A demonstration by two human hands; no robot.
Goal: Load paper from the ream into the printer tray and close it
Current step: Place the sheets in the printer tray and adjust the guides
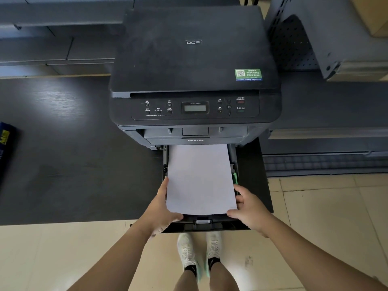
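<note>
Paper stack [200, 179] lying in pulled-out printer tray [210, 224], being gripped at near corners between left hand [162, 211] and right hand [251, 208], both closed on its edges

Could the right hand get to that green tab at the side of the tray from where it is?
Probably yes. The right hand rests at the paper's near right corner, and the green tab sits just beyond its fingertips on the tray wall, with nothing between them.
</note>
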